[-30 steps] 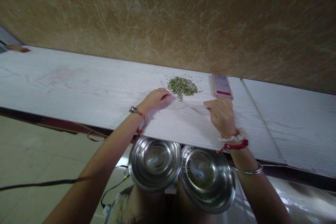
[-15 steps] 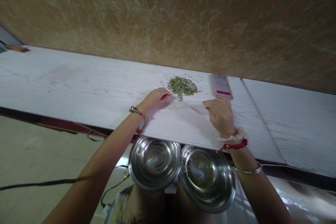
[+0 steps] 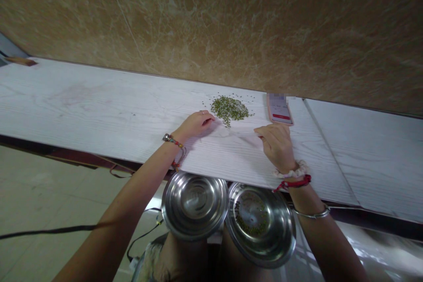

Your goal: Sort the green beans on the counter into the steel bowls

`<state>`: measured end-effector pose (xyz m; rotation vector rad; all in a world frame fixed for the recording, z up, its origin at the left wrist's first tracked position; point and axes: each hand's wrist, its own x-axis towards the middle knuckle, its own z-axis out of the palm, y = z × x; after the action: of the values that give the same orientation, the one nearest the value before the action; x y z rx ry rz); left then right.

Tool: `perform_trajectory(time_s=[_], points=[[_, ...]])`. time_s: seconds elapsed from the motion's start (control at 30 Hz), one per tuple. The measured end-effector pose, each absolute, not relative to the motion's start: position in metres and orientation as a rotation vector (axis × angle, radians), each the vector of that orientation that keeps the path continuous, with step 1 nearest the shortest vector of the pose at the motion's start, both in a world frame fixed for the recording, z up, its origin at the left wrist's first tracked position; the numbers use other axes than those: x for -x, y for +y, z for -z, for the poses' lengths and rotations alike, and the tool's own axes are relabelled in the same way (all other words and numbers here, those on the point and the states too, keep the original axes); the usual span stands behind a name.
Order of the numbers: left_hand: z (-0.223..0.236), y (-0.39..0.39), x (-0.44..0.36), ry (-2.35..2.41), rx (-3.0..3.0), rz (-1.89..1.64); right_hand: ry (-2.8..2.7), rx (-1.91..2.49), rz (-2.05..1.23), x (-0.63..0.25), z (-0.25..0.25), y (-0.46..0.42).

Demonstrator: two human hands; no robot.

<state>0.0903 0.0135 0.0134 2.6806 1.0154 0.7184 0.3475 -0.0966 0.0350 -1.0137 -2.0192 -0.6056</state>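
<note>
A loose pile of small green beans mixed with white grains (image 3: 229,108) lies on the white wood-grain board (image 3: 99,114). My left hand (image 3: 198,122) rests just left of the pile's near edge, its fingers curled in and the fingertips close together. To the right of the pile, below the phone (image 3: 280,112), my right hand (image 3: 276,141) is closed too, thumb and forefinger pressed together. Whatever either hand may hold is hidden or too small to name. A faint pale streak shows on the board between the hands; I cannot tell what it is.
Below the board's front edge, two steel bowls sit on my legs. The left bowl (image 3: 194,205) shows a bare bottom; the right bowl (image 3: 279,238) holds some green beans. A marbled wall (image 3: 211,22) rises behind the board. A black cable (image 3: 49,231) crosses at lower left.
My right hand has shifted very slightly to the left. My left hand, the pile and the bowls look unchanged.
</note>
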Motion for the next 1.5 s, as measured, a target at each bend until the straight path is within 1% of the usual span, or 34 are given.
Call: perform_trajectory(time_s=[0.3,0.53,0.63,0.8,0.9,1.2,1.5], points=[[-0.012,0.015,-0.09,1.016,-2.693,-0.713,-2.063,0.96,0.504,-0.35,-0.035,-0.1],[-0.013,0.014,-0.09,1.03,-2.666,-0.693,-1.979,1.007,0.543,-0.357,-0.036,-0.101],[-0.014,0.013,-0.09,1.042,-2.642,-0.695,-1.957,1.122,0.611,-0.361,-0.037,-0.102],[-0.016,0.011,-0.089,1.072,-2.595,-0.717,-2.038,1.3,0.823,-0.358,-0.044,-0.115],[-0.016,0.012,-0.088,1.102,-2.588,-0.694,-2.095,1.328,0.863,-0.348,-0.049,-0.124],[-0.009,0.021,-0.079,1.498,-2.522,-0.752,-2.166,1.265,0.766,-0.306,-0.057,-0.134],[-0.014,0.016,-0.079,1.657,-2.572,-0.494,-2.149,1.227,0.644,-0.304,-0.06,-0.121]])
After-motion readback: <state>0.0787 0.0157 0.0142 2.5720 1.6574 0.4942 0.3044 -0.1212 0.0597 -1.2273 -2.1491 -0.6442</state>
